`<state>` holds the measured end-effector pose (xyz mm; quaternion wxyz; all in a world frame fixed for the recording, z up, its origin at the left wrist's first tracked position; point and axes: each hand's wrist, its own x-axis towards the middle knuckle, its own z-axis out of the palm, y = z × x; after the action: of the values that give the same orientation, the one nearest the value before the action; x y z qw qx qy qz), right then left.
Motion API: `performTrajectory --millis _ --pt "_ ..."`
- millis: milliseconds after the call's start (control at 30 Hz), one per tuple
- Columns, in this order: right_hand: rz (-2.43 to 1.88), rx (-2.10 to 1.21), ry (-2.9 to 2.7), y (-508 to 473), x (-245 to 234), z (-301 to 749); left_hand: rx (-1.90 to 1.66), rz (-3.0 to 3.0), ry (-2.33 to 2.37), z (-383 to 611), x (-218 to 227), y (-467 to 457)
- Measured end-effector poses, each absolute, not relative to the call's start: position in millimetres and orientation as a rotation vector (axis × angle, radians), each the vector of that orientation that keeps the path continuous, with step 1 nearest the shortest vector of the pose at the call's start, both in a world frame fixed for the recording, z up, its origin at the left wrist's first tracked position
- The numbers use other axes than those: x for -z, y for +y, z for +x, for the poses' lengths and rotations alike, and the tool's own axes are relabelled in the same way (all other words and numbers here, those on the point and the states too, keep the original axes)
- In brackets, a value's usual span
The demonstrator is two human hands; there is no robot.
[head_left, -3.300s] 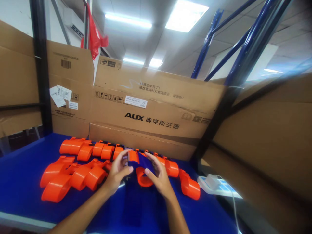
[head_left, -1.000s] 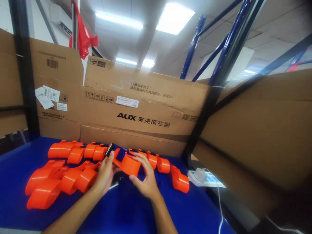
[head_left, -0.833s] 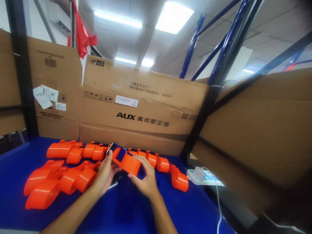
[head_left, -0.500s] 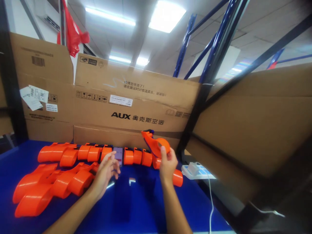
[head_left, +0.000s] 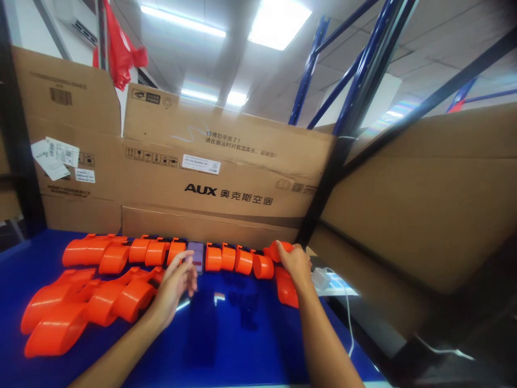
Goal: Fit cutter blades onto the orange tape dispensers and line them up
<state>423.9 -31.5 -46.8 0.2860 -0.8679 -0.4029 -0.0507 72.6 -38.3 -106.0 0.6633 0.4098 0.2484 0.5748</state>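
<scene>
My right hand (head_left: 298, 265) grips an orange plastic tape dispenser (head_left: 276, 251) at the right end of the back row; the fingers hide part of it. Just below that hand lies another orange dispenser (head_left: 286, 289), partly covered by the wrist. My left hand (head_left: 176, 285) hovers with loosely spread fingers and holds nothing, in front of a phone (head_left: 196, 256) propped in the row. Several orange dispensers with dark ends stand right of the phone, such as this one (head_left: 244, 261). More of them, including a near one (head_left: 56, 330), lie in two rows on the left.
The blue tabletop (head_left: 242, 350) is glossy. A large cardboard sheet (head_left: 226, 178) stands behind it, and another cardboard panel (head_left: 424, 215) is at the right. Near the right edge sit a white power strip (head_left: 339, 284) and its cable, beside a dark rack post (head_left: 323, 196).
My right hand has carried the tape dispenser from above the row down and right to the row's right end. My left hand has stayed nearly in place.
</scene>
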Motion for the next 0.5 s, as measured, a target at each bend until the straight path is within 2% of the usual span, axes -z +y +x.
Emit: performTrajectory --millis 500 --pt "-2.457 0.027 -1.330 -53.3 52.8 424.0 -1.294 0.935 0.570 72.3 103.4 -39.8"
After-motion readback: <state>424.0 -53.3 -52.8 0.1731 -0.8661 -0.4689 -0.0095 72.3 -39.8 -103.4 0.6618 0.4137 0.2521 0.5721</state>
